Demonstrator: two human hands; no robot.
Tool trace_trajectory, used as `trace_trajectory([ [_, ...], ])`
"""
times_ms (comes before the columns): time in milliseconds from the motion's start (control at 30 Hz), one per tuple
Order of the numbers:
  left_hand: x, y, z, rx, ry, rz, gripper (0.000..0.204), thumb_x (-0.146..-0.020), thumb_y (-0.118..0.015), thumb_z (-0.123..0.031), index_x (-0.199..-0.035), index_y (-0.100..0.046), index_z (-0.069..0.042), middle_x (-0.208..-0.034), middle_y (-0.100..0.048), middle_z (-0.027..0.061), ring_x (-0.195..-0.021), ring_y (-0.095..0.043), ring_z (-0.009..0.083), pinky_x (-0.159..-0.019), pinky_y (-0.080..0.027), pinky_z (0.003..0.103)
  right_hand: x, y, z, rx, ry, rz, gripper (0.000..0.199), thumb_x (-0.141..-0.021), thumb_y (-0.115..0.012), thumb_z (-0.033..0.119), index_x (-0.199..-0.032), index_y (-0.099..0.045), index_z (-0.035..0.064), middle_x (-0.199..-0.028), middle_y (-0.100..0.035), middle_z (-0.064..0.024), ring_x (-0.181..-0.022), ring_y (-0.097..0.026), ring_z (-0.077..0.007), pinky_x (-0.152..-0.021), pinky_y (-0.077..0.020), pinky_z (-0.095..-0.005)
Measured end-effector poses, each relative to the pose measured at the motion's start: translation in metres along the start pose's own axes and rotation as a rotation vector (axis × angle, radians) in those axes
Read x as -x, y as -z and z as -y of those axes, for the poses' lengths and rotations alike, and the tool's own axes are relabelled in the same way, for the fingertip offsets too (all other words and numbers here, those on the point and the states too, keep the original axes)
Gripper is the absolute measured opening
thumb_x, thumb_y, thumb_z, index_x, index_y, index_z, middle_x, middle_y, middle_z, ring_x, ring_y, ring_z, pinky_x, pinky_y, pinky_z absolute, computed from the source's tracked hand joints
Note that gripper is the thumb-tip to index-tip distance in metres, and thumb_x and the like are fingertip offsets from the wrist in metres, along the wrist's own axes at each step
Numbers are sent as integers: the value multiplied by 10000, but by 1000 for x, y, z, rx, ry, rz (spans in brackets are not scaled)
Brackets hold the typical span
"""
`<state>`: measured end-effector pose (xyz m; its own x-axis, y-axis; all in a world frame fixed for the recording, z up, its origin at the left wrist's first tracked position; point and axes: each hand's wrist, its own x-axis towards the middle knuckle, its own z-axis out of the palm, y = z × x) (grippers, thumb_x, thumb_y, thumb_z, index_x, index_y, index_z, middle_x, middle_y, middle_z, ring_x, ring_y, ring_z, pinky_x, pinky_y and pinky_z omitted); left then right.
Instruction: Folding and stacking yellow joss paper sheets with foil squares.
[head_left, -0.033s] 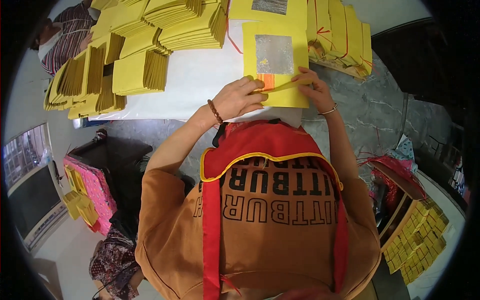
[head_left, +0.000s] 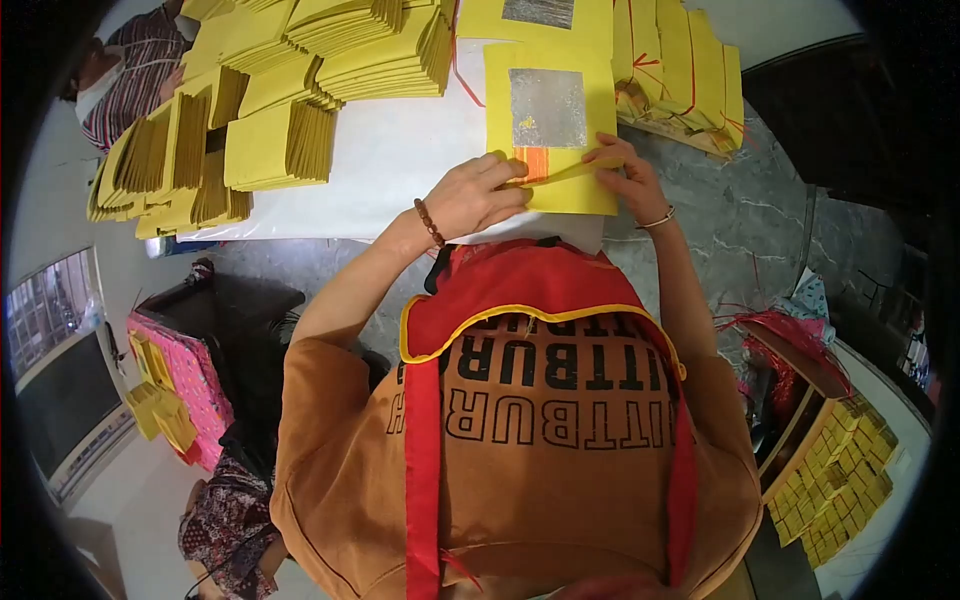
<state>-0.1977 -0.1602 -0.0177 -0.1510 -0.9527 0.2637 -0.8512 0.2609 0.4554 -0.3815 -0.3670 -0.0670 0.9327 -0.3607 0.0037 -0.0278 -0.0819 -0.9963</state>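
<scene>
A yellow paper sheet (head_left: 553, 108) lies on the white-covered table in front of me, with a silver foil square (head_left: 548, 108) and an orange patch at its near part. A near strip of the paper is lifted into a fold line. My left hand (head_left: 487, 195) has its fingers bent together on the left end of that fold, beside the orange patch. At the right end, my right hand (head_left: 627, 172) pinches the paper's edge between thumb and fingers. Parts of the fingertips are hidden by the paper.
The white table (head_left: 400, 150) bears stacks of folded yellow paper (head_left: 275, 148) at the left and another foil sheet (head_left: 540, 22) beyond mine. Red-tied yellow bundles (head_left: 675, 75) stand at the right. Another person (head_left: 140, 65) is at the far left. Yellow blocks (head_left: 835, 480) fill the lower right.
</scene>
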Motion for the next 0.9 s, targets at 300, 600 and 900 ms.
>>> trace_trajectory([
  [300, 4, -11, 10, 198, 321, -119, 96, -802, -556, -81, -890, -538, -46, -1001, -551, 110, -806, -571, 269, -676, -485, 355, 1, 7, -11, -131, 45, 44, 326, -797, -601, 120, -1111, -573, 35, -1254, -495, -59, -1242, -362, -219, -1027, -269, -354],
  [600, 1, -1, -5, 32, 14, -144, 238, -791, -571, -52, -1025, -595, -88, -1028, -574, 99, -847, -561, 246, -741, -445, 356, 0, 7, -19, -3, -15, 27, 377, -811, -618, 108, -1165, -527, 15, -1247, -451, -52, -1142, -418, -143, -959, -324, -279],
  [900, 1, -5, -3, 297, 310, -266, 159, -829, -592, -120, -949, -610, -17, -786, -595, 121, -670, -573, 232, -617, -462, 317, -2, 5, -4, 42, 46, 59, 309, -765, -638, 63, -1069, -586, 61, -1199, -512, -64, -1223, -377, -201, -999, -300, -306],
])
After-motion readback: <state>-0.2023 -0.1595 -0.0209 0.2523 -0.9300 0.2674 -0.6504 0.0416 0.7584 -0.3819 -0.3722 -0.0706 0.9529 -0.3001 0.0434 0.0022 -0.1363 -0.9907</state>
